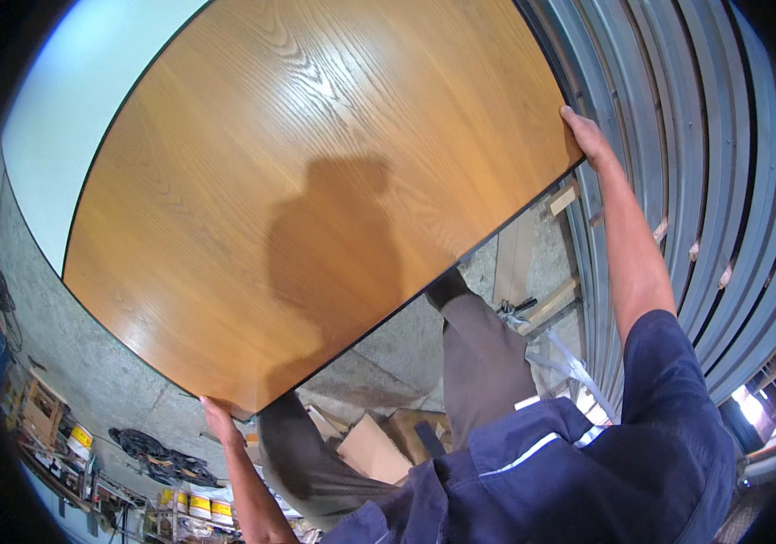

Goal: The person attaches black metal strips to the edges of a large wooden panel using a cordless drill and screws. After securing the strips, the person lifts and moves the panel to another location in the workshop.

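Note:
A large wood-grain panel [197, 236] with a glossy brown face and a dark edge spans the view in front of me. My left hand [221, 422] is closed on its near left corner. At the near right corner, my right hand [589, 138] grips the panel's edge, the thumb lying along the rim. The fingers of both hands are mostly hidden behind the board. A shadow falls across its middle. Beyond its left edge, a white panel [88, 100] shows. What lies under the wood-grain panel is hidden.
Long grey metal profiles [678, 136] are stacked along the right. Wooden blocks [563, 200] and flattened cardboard [375, 448] lie near my legs. Dark coiled cable [161, 458] rests on the concrete floor [88, 354]; yellow-and-white cans [199, 506] and tools clutter the lower left.

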Demonstrator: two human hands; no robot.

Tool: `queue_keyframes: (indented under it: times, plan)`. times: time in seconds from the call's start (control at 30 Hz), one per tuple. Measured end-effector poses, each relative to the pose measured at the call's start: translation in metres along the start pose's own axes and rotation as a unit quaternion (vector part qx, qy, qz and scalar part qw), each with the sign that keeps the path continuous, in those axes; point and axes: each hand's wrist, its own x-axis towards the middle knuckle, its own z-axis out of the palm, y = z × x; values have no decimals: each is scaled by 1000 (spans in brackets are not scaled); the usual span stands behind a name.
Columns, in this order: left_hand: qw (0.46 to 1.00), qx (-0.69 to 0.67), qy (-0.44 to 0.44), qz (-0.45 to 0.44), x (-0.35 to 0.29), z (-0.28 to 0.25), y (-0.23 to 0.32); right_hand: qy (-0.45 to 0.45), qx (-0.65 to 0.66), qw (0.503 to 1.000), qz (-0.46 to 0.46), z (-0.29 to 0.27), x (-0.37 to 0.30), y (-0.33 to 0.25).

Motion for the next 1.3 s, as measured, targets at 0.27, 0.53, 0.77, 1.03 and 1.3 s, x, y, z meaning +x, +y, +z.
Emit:
queue_keyframes:
  times: [0.27,0.53,0.77,1.03,1.3]
  plan:
    - [999,-37,-27,-8,7,19,7,-3,11,1000,22,-3,11,15]
    - [1000,-6,-7,-16,19,6,-12,-3,0,1000,14,6,-4,4]
    - [999,-3,-40,-15,31,7,-18,27,-12,999,20,7,4,13]
    - [998,-60,-30,-18,19,25,-2,32,-4,999,15,15,-6,9]
    - [999,-42,-24,-12,29,27,-5,43,-27,999,-16,15,3,17]
